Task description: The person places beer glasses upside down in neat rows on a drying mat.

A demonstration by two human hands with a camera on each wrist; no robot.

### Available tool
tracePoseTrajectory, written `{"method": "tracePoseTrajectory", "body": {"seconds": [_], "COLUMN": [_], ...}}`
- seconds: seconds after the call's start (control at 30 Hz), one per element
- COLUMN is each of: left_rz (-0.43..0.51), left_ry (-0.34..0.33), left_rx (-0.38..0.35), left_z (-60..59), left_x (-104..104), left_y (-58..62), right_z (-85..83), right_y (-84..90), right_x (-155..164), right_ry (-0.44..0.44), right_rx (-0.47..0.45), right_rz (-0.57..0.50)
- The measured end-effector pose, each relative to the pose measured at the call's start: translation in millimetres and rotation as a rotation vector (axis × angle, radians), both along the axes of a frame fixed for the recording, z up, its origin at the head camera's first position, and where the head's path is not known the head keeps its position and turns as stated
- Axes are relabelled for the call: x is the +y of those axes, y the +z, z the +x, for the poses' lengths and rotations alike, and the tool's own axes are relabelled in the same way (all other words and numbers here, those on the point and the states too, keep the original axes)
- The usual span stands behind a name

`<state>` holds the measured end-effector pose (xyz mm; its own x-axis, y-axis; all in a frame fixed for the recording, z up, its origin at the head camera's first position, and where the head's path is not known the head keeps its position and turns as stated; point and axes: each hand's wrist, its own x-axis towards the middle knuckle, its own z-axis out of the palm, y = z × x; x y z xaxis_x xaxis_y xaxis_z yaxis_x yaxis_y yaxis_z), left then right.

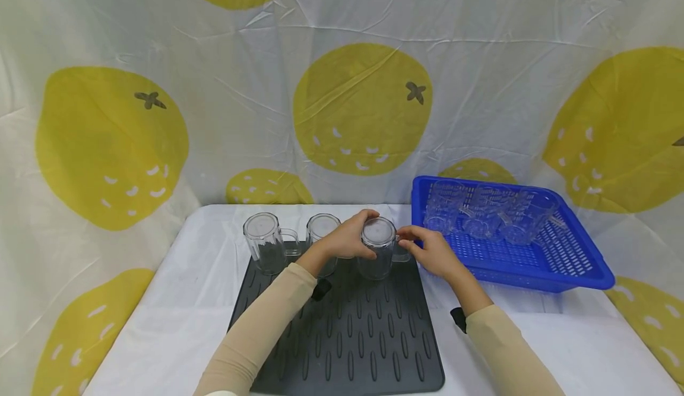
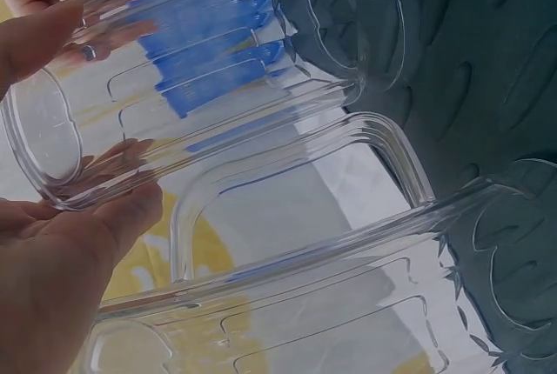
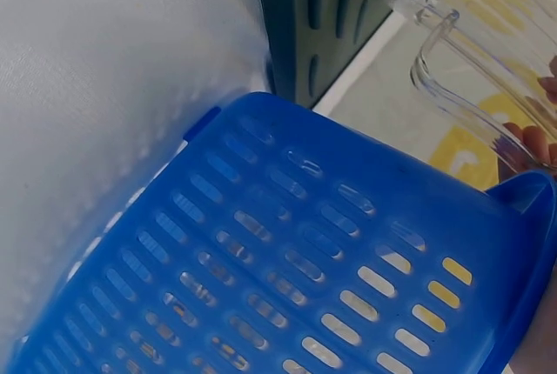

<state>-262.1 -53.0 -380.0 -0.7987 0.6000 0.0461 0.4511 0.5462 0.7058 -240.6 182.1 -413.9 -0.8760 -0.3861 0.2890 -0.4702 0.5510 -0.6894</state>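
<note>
An upside-down clear glass mug (image 1: 376,265) stands at the back right of the dark ridged mat (image 1: 350,330). My left hand (image 1: 346,238) grips it near its upturned base, thumb on the near side and fingers on the far side. On the mug's right, my right hand (image 1: 434,254) has thumb and fingertips bent at the top of its handle (image 3: 466,100), pinching there. Two similar glass mugs stand upside down to the left, one at the mat's back left (image 1: 263,247) and a middle one (image 1: 322,228) partly hidden by my left hand.
A blue perforated basket (image 1: 585,268) stands right of the mat, close to my right hand, with several clear glass mugs (image 1: 518,230) lying along its back. White cloth (image 1: 187,277) covers the table. A lemon-print curtain (image 1: 240,87) hangs behind.
</note>
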Motion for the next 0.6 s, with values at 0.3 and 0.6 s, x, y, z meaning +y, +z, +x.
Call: {"method": "tracePoseTrajectory", "body": {"seconds": [0.3, 0.6], "left_rz": [-0.020, -0.027], "left_ry": [-0.003, 0.013], "left_rx": [0.004, -0.012], "left_z": [0.0, -0.5], "left_x": [2.1, 5.8], "left_y": [-2.4, -4.5], "right_z": [1.2, 2.1], "right_y": [-0.2, -0.3], "right_x": [-1.7, -1.1], "right_ry": [-0.003, -0.015], "right_rx": [0.053, 0.030], "right_rz": [0.054, 0.051]}}
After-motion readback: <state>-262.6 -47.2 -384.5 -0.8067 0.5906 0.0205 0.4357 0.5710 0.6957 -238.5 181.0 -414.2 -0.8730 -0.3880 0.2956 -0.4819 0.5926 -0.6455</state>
